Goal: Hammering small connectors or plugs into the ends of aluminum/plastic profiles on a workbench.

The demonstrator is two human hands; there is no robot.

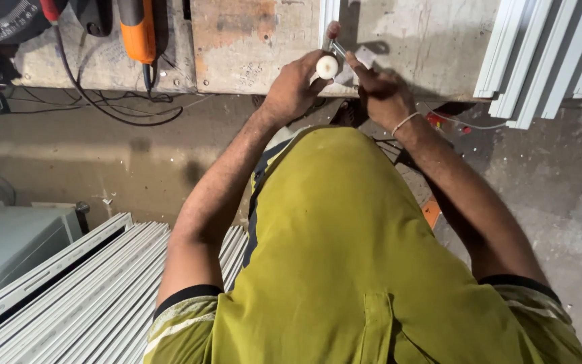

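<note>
My left hand (296, 86) grips a small tool with a round white knob (327, 66) at the near edge of the worn workbench (250, 40). The tool's metal shaft runs up to a reddish tip (333, 29). My right hand (380, 91), with a thin band on the wrist, pinches a small grey metal piece (364, 58) right beside the tool's shaft. Both hands meet at the bench edge, next to a white frame strip (329, 13) lying on the bench. My yellow-green shirt fills the lower middle of the view.
An orange-handled power tool (137, 30) and black cables (102, 101) lie on the bench at left. White frame profiles are stacked at top right (540, 61) and on the floor at lower left (82, 296). A grey box (8, 243) stands at far left on the dusty concrete floor.
</note>
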